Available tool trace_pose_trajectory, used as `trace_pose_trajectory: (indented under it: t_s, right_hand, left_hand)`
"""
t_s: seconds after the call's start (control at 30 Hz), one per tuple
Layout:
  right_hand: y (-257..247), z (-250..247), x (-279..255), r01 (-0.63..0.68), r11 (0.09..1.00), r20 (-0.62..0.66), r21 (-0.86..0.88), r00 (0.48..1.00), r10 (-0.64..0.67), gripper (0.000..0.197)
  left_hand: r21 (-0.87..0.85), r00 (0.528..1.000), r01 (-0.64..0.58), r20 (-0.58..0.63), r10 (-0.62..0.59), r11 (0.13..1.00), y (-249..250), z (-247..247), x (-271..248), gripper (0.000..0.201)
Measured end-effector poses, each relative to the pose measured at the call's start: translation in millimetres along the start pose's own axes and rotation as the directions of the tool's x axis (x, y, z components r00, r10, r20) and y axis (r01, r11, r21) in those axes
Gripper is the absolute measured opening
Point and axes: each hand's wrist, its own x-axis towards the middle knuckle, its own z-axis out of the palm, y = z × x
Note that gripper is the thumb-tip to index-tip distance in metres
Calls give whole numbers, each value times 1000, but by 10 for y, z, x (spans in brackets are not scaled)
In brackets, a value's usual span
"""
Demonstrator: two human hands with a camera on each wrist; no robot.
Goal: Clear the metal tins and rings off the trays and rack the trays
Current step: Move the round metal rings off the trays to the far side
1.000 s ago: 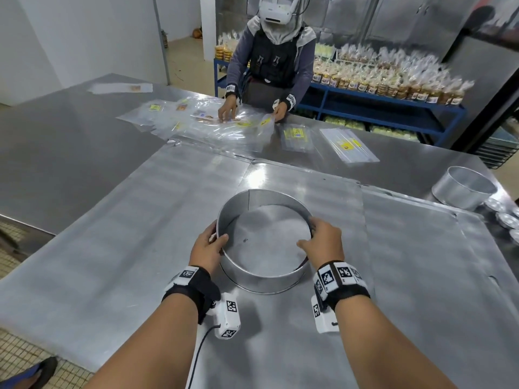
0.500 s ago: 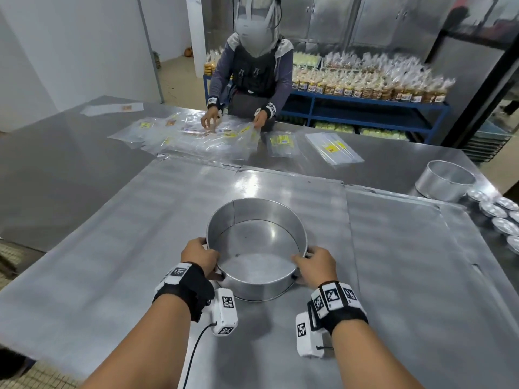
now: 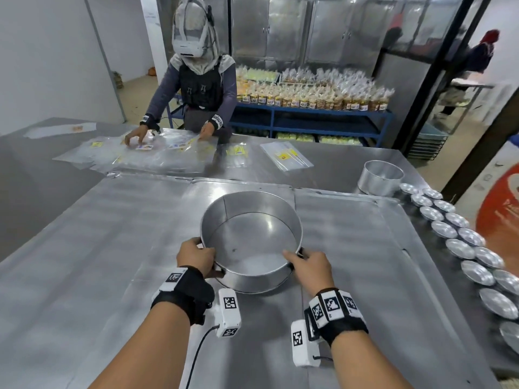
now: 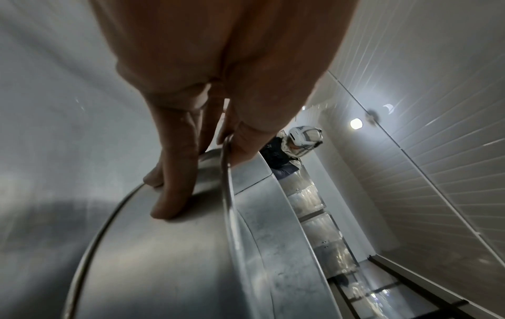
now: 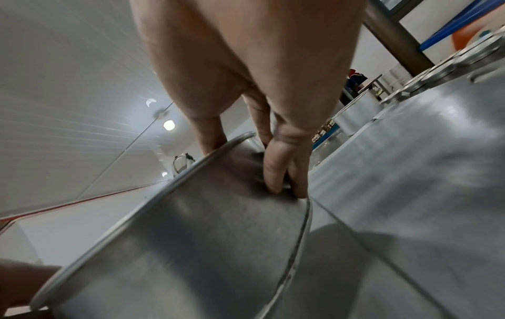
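A large round metal tin point(image 3: 252, 279) with a seam in its wall hangs just above the middle tray point(image 3: 252, 338), tilted slightly. My left hand point(image 3: 200, 258) grips its near-left rim, thumb over the edge point(image 4: 246, 140) and fingers point(image 4: 175, 183) on the outer wall point(image 4: 164, 259). My right hand point(image 3: 304, 262) grips the near-right rim, with fingers point(image 5: 276, 168) pressed on the wall point(image 5: 205, 237). Flat metal trays lie side by side on the table, one to the left point(image 3: 106, 248) and one to the right point(image 3: 365, 262).
A second, taller tin point(image 3: 382, 178) stands at the back right. Several small fluted tins point(image 3: 460, 248) line the table's right edge. A person point(image 3: 196, 88) across the table handles clear plastic bags point(image 3: 157, 155). Shelves of packed goods point(image 3: 309, 99) stand behind.
The tin sat on the middle tray a second ago; both hands have since lifted it off and drawn it slightly toward me. My grip has slid toward its near side.
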Motion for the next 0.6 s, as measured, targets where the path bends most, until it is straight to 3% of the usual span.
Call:
trace_pose_trajectory:
  t_s: [0.1,0.2,0.27,0.33,0.43,0.6]
  right_hand:
    - [40,-323,70,-7,999,-30,50,1000,8,13]
    - [48,-596,154,-90,973,-19,214,995,97,5]
    - [33,-785,247,-103,963,-41,249,992,116,11]
    - [26,-969,382,-95,967,-59,236,992,112,6]
    - [44,-1212,700,-83,977,-86,194,991,101,18]
    - [-2,-1455,1426,-59,988,-153,146,985,82,25]
  left_hand:
    - [11,999,-37,36,37,999,110,366,-116,40]
    - [33,994,-83,72,80,996,202,729,-194,40]
    - [53,989,-107,109,101,993,272,969,-192,39]
    - [65,983,-120,145,109,991,357,1208,-131,39]
    - [139,973,-152,193,124,979,534,1548,9,37]
    - [393,950,-256,270,155,883,950,2090,341,31]
